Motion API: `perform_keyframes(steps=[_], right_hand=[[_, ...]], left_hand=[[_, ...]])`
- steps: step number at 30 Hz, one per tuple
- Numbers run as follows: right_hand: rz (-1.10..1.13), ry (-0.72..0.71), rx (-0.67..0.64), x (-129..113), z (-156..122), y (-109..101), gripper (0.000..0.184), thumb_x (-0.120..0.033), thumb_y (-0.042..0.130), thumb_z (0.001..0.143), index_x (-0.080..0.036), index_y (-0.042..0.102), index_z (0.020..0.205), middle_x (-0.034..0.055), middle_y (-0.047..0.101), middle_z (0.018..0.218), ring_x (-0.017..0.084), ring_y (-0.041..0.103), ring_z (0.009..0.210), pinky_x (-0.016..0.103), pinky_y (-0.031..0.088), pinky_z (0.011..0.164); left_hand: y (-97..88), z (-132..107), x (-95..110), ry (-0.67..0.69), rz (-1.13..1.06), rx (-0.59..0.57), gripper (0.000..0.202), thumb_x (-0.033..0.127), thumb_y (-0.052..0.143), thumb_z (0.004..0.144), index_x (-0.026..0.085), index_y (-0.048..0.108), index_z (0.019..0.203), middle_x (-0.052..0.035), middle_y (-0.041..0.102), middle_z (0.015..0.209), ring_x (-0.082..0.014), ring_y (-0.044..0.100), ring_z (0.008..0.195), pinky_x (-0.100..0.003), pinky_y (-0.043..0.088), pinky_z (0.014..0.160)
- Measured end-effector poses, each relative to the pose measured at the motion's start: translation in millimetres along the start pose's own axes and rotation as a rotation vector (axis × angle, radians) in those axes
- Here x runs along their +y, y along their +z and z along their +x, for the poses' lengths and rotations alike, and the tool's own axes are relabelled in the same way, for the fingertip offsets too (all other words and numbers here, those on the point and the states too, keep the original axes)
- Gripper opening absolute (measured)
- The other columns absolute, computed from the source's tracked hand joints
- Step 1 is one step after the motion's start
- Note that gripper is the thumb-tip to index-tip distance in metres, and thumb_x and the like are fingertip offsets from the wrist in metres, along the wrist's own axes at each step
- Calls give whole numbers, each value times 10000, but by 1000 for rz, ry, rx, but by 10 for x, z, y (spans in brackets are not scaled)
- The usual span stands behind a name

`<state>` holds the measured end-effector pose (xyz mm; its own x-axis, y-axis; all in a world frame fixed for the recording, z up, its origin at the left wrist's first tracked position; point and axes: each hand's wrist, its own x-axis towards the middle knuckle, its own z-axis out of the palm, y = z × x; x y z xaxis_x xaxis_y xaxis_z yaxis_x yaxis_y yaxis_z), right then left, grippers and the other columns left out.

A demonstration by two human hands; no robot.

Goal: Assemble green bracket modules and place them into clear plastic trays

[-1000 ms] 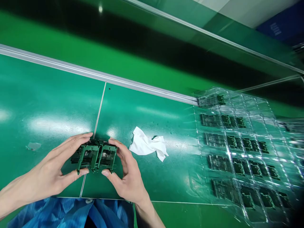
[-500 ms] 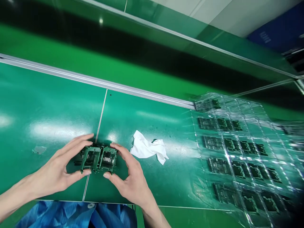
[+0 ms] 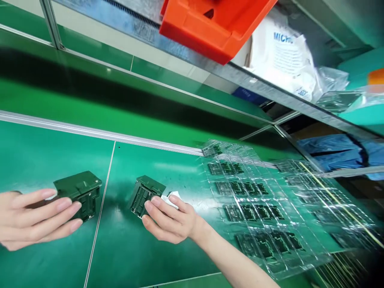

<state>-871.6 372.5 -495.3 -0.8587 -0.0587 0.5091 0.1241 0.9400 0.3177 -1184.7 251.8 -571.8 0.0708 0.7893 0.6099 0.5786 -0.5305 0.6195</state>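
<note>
My left hand (image 3: 42, 218) grips a dark green boxy circuit board assembly (image 3: 78, 185), its flat side turned up and its slotted face toward the right. In my right hand (image 3: 172, 218) is a second, similar circuit board assembly (image 3: 147, 188), tilted, with ribbed slots showing on its left face. Both are held up over the green bench, apart from each other. A white cloth (image 3: 171, 199) lies behind my right hand and is mostly hidden by it. The thumbs of both hands are largely out of sight.
Clear plastic trays (image 3: 270, 256) holding several dark green board units stand on the right, with more trays (image 3: 327, 200) beyond. Overhead, a metal shelf (image 3: 258, 80) carries an orange bin (image 3: 207, 36) and a white printed bag (image 3: 282, 56). A metal rail (image 3: 135, 138) runs along the bench's back.
The two assemblies, side by side between my hands before, are now apart, one in each hand and turned. My view has swung up and right, bringing in the shelf and orange bin.
</note>
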Motion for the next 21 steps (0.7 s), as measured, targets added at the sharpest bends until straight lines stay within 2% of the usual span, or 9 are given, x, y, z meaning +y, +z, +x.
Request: perform_keyframes(steps=[2, 6, 8, 10, 13, 14, 15, 18, 21], right_hand=[[-76, -78, 15, 43, 51, -33, 41, -264, 681, 822, -301, 664, 818, -61, 745, 989, 120, 698, 965, 203, 587, 714], [-179, -133, 37, 95, 124, -68, 68, -265, 654, 842, -319, 665, 801, -83, 749, 942, 105, 706, 927, 187, 587, 693], [-215, -125, 44, 98, 123, -54, 69, -277, 643, 845, -316, 659, 791, -73, 749, 938, 118, 710, 918, 205, 590, 693], [-243, -75, 72, 70, 95, 4, 48, -264, 648, 833, -292, 646, 793, -36, 747, 947, 169, 704, 962, 278, 600, 740], [-131, 167, 177, -61, 43, 196, 177, -191, 698, 776, -245, 627, 930, 50, 727, 1004, 261, 663, 1071, 459, 559, 898], [-5, 326, 235, -128, 37, 283, 285, -181, 722, 752, -233, 609, 1009, 75, 712, 1042, 276, 648, 1094, 504, 525, 947], [182, 540, 314, -204, 41, 375, 392, -188, 752, 724, -228, 587, 1077, 90, 694, 1080, 277, 639, 1103, 518, 498, 982], [828, 1226, 561, -423, 123, 635, 459, -348, 765, 726, -226, 557, 1116, 74, 675, 1038, 241, 664, 990, 458, 538, 919], [1171, 1518, 666, -552, 270, 798, 314, -511, 521, 888, -209, 584, 949, 57, 682, 850, 224, 686, 811, 431, 590, 749]], left_hand=[[-54, 119, -50, 174, 147, -17, 616, -32, 333, 884, 426, 627, 1173, 110, 730, 997, -114, 693, 947, -351, 344, 1152], [-217, 249, -223, 523, 323, -217, 547, 54, 406, 881, 441, 600, 1215, 103, 739, 949, -114, 715, 770, -232, 484, 1018], [-258, 268, -273, 522, 419, -257, 552, 72, 433, 871, 467, 575, 1228, 93, 739, 949, -133, 717, 774, -272, 496, 1019], [-243, 296, -295, 531, 471, -220, 518, 84, 493, 854, 465, 592, 1191, 77, 735, 995, -155, 713, 862, -348, 449, 1082], [-121, 352, -290, 549, 395, -89, 398, 137, 676, 773, 379, 640, 1086, 12, 706, 1119, -225, 666, 1048, -471, 363, 1139], [-61, 360, -273, 445, 316, -32, 400, 167, 740, 731, 343, 637, 1076, -18, 698, 1138, -254, 649, 1082, -499, 373, 1125], [6, 357, -244, 250, 216, 22, 437, 204, 789, 692, 313, 624, 1082, -44, 695, 1131, -275, 645, 1080, -511, 414, 1087], [217, 309, -82, -536, -294, 113, 450, 382, 794, 698, 255, 606, 1087, -71, 709, 1005, -272, 685, 917, -441, 585, 837], [396, 313, 162, -1176, -982, 290, 294, 465, 711, 764, 239, 641, 939, -57, 705, 946, -288, 681, 954, -424, 612, 764]])
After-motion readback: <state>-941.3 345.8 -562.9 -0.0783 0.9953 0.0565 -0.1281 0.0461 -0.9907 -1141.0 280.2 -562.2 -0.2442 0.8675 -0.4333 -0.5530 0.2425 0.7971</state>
